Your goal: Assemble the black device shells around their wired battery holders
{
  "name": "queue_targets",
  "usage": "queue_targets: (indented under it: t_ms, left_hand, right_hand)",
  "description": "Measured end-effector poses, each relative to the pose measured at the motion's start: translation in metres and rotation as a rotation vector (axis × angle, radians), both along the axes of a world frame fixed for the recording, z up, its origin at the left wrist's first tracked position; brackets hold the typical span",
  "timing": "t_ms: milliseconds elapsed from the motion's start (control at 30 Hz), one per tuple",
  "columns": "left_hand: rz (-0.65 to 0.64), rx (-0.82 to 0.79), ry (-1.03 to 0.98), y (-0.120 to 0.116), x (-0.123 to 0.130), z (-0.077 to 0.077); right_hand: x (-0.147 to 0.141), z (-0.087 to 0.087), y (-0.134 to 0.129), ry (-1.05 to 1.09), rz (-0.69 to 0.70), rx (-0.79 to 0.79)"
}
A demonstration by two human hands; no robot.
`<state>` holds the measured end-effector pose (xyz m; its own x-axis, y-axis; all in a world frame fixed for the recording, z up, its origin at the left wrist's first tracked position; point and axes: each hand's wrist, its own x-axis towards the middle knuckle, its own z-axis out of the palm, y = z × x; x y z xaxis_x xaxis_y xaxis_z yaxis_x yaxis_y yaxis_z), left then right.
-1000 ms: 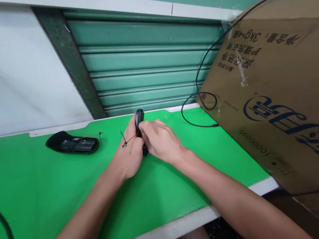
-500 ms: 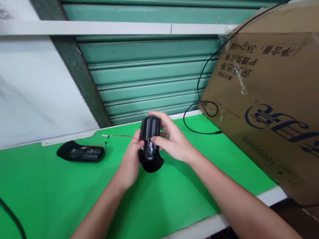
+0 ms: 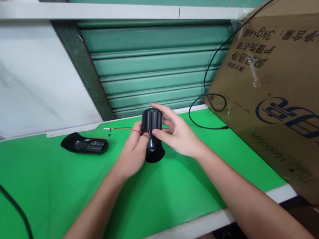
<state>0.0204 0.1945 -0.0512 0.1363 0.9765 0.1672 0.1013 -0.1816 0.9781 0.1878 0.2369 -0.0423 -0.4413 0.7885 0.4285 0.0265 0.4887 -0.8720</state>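
Between both hands, above the green tabletop, is a black plastic housing (image 3: 156,149) with battery slots at its upper end. My left hand (image 3: 132,150) is closed on its left side, thumb pressed near the middle of the piece. From the right, my right hand (image 3: 177,133) grips it, thumb at the inner end of the slots and fingers behind the far end. A thin red wire (image 3: 123,129) runs left from the housing to a small white connector (image 3: 107,129). A similar black housing (image 3: 85,144), with its own red wire, lies on the table to the left.
A large cardboard box (image 3: 291,105) stands along the right side of the green table (image 3: 167,200). A black cable (image 3: 209,127) loops beside it, and another black cable (image 3: 10,199) hangs at the left. Green shutters (image 3: 165,61) rise behind the table's back edge.
My left thumb has moved inward and up over the middle of the housing, next to my right thumb. The view has shifted slightly; the other housing stays on the table.
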Motion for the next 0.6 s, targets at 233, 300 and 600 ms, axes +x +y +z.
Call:
queue_targets:
  t_ms: [233,300,600]
  left_hand:
    - [-0.043,0.058,0.068,0.0012,-0.0011,-0.0035]
    - [-0.061,0.072,0.081,0.0013,-0.0020,-0.0044]
    - [-0.068,0.104,0.141,0.0011,-0.0040,-0.0068]
  right_hand:
    - [0.0001,0.0004,-0.0017,-0.030,-0.003,0.042]
    - [0.0000,-0.0002,-0.0018,-0.031,-0.005,0.045]
    - [-0.0053,-0.0060,-0.0037,-0.034,-0.053,0.077]
